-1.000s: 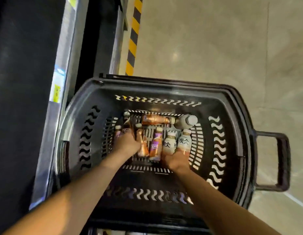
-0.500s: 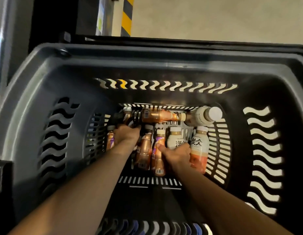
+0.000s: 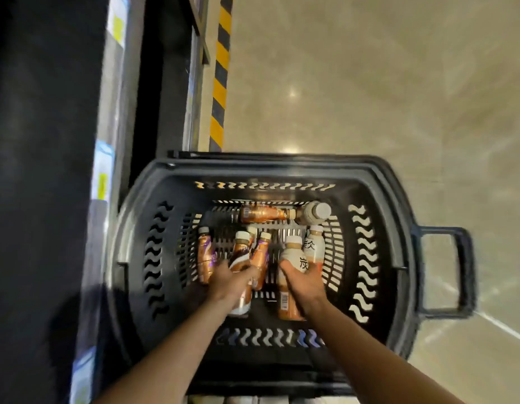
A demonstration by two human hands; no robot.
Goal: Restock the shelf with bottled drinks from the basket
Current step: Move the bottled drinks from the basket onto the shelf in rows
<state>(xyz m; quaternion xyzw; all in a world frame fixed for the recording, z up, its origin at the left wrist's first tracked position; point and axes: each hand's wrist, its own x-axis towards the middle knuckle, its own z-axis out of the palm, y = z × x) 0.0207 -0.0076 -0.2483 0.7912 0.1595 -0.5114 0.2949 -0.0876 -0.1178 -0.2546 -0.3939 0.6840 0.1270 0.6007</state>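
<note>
Fingers (image 3: 311, 272) now clasp bottles lifted from the basket (image 3: 282, 167) for shelving: left hand (image 3: 232, 282) a brown bottle (image 3: 242, 252), right hand (image 3: 304, 284) a white bottle (image 3: 295, 255).

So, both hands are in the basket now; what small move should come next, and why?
Probably lift both bottles straight up, clear of the basket rim. The left hand grips a brown bottle, the right hand grips a white-labelled bottle, and the shelf stands to the left.
</note>
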